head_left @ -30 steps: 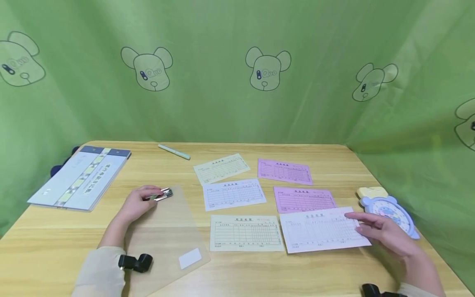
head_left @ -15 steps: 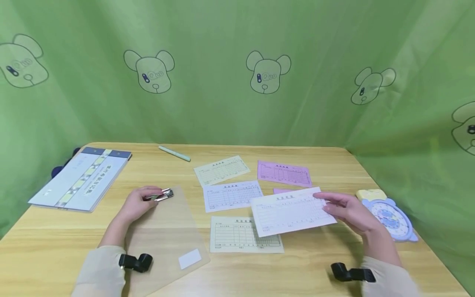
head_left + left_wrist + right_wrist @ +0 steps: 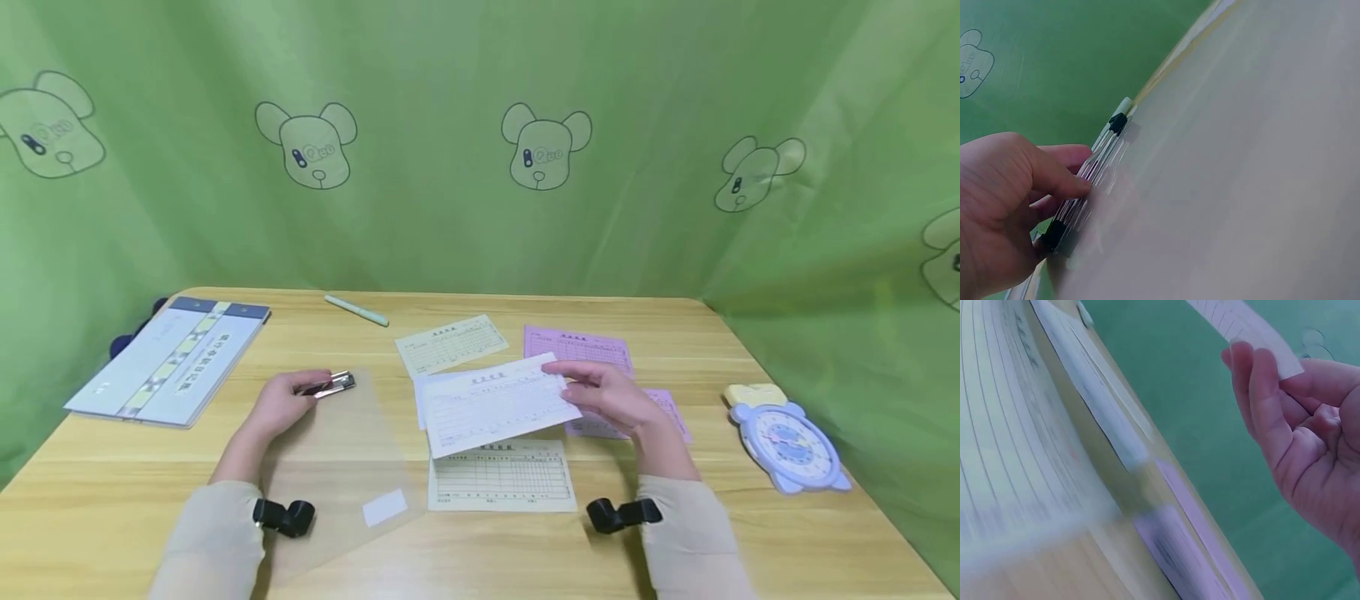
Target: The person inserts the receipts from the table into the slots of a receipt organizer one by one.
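My left hand (image 3: pixel 288 402) grips the metal clip (image 3: pixel 336 384) at the top of a translucent clipboard (image 3: pixel 341 475) lying on the table. In the left wrist view, the thumb presses on the clip's wire lever (image 3: pixel 1088 178). A white receipt slip (image 3: pixel 495 407) hangs tilted in the air, its right edge pinched between thumb and fingers of my right hand (image 3: pixel 611 393). The right wrist view also shows this slip (image 3: pixel 1250 331) held by its corner. Beneath it are a pale green slip (image 3: pixel 502 483) and a mostly hidden bluish-white slip (image 3: pixel 422 398) on the table.
Farther back lie another pale green slip (image 3: pixel 450 343) and a purple slip (image 3: pixel 577 346). A second purple slip (image 3: pixel 671 408) is partly behind my right hand. A pen (image 3: pixel 356 310), a blue-covered ledger (image 3: pixel 172 362) and a blue toy clock (image 3: pixel 791 446) are around the table's edges.
My right hand has lifted the white slip off the table at the right and carried it left, over the other slips. My left hand stays at the clip.
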{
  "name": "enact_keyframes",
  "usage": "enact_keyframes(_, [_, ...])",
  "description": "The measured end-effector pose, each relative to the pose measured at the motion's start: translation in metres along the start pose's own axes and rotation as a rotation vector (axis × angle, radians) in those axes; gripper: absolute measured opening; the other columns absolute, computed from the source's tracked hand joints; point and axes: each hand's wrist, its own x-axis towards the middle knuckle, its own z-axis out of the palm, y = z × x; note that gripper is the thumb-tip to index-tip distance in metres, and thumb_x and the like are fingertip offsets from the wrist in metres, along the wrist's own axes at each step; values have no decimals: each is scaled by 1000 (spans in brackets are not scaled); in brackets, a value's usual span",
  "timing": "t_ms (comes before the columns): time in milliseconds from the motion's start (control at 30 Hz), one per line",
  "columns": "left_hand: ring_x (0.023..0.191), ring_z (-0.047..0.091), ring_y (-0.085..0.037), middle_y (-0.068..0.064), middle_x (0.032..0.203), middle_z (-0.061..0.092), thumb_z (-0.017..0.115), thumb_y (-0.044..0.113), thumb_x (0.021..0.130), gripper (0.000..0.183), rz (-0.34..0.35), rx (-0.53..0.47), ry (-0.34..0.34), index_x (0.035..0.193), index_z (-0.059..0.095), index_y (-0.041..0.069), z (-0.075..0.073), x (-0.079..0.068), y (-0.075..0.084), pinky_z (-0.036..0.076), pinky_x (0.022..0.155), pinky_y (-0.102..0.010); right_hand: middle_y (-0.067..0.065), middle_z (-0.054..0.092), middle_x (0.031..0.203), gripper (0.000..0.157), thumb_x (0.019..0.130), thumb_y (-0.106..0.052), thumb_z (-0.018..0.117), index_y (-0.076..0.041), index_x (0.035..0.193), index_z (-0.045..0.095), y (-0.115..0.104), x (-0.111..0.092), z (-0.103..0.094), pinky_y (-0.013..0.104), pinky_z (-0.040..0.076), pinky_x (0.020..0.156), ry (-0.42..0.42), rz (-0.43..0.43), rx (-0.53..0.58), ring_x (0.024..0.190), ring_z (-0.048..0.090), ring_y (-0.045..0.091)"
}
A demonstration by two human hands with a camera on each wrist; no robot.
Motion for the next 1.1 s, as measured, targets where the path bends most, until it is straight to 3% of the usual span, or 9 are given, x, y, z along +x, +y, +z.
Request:
enact_keyframes(100, [108, 41, -40, -19, 113, 52, 47, -10, 70, 41, -15, 20, -5, 108, 58, -1, 0, 4, 2, 27, 91, -50, 17, 55, 102, 45, 77, 0, 58, -1, 121, 47, 0, 15, 14, 37, 45, 76, 2, 16, -60, 86, 56, 24])
enact_keyframes(267, [108, 41, -40, -20, 113, 52, 46, -10, 69, 41, -15, 13, 11, 107, 58, -3, 0, 7, 1, 27, 91, -49, 12, 54, 86, 38, 78, -4, 59, -8, 116, 54, 0, 40, 38, 31, 46, 65, 5, 13, -141, 71, 51, 17])
enact_keyframes(500, [107, 42, -39, -20, 110, 54, 49, -10, 70, 39, -32, -42, 58, 107, 57, -4, 5, 6, -3, 27, 91, -47, 8, 54, 81, 30, 77, 2, 57, -3, 106, 59, 4, 72, 71, 26, 44, 59, -16, -4, -136, 65, 49, 14])
enact_keyframes(733, [109, 41, -37, -22, 112, 52, 48, -9, 73, 38, -43, -157, 39, 111, 53, -7, 8, 7, -6, 26, 93, -47, 5, 54, 81, 30, 76, 7, 54, 0, 105, 60, 6, 91, 105, 22, 42, 56, -45, 31, -140, 59, 46, 10])
enact_keyframes(800, [110, 40, -37, -23, 112, 51, 44, -7, 77, 36, -73, -207, 31, 112, 52, -8, 7, 6, -6, 27, 92, -46, 7, 54, 78, 31, 76, 8, 53, 2, 106, 59, 1, 92, 114, 22, 39, 53, -66, 34, -155, 56, 43, 10])
enact_keyframes(933, [110, 40, -32, -23, 114, 50, 35, -3, 83, 35, -137, -265, 35, 114, 51, -8, 5, 5, -5, 31, 89, -39, 12, 58, 83, 33, 74, 12, 52, 3, 105, 59, 1, 97, 129, 23, 41, 53, -72, 70, -165, 59, 49, 12])
enact_keyframes(1000, [101, 45, -31, -22, 114, 50, 35, 1, 85, 35, -180, -278, 38, 115, 51, -5, 4, 4, -4, 39, 77, -33, 11, 60, 87, 34, 73, 12, 52, 1, 103, 61, 8, 103, 135, 22, 42, 51, -61, 85, -180, 62, 52, 13])
enact_keyframes(1100, [96, 45, -26, -19, 115, 50, 38, 8, 88, 33, -219, -281, 43, 116, 51, -2, 3, 3, -3, 39, 68, -26, 8, 61, 86, 34, 72, 13, 52, -3, 100, 63, 16, 111, 143, 21, 41, 48, -33, 113, -195, 61, 53, 12])
